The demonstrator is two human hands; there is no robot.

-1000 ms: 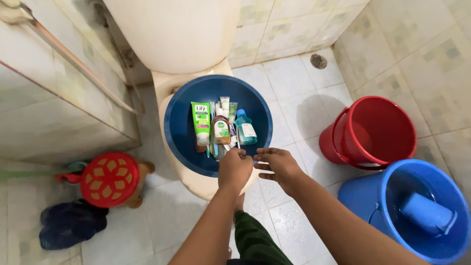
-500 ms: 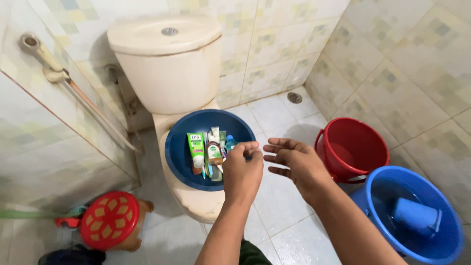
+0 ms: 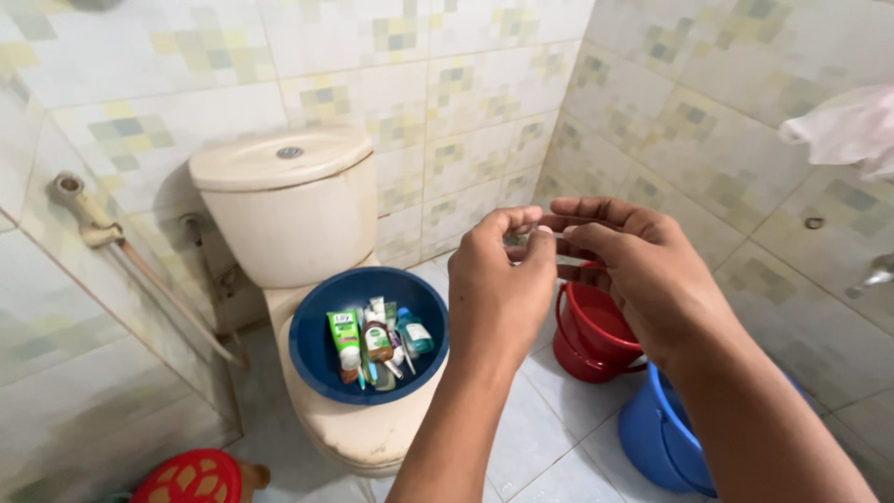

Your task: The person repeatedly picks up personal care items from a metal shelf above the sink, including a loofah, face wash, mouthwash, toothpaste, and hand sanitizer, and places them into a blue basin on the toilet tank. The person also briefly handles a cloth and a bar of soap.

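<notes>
White and thin, a small stick-like item (image 3: 557, 235) is pinched between the two raised hands, and most of it is hidden by the fingers, so its kind cannot be told for sure. The left hand (image 3: 498, 279) is closed around one end, thumb against forefinger. The right hand (image 3: 633, 265) has its fingers curled over the other end, gripping lightly. The item sits in mid-air, above the red bucket (image 3: 596, 335) and well apart from the toilet.

Judging by how little effort the fingers seem to put in, the item is probably very light and fairly stiff, and narrow enough to slip if held only at the tip. A pinch near each end, as now, looks like the safest hold; bending it hard might snap it.

The dark blue basin (image 3: 321, 326) rests on the closed toilet seat (image 3: 368, 433), filling most of it up to the front edge. Inside, toward the basin's middle, lie a green tube (image 3: 345, 343), a small brown bottle (image 3: 377, 342), a small teal bottle (image 3: 413, 333) and some slim pieces too small to name. The red bucket stands on the tiled floor by the toilet's right side; what it holds cannot be seen. Touching it, nearer the person, a blue bucket (image 3: 656, 433) is partly hidden by the right forearm. A red perforated lid-like object (image 3: 186, 477) lies at the lower left.
</notes>
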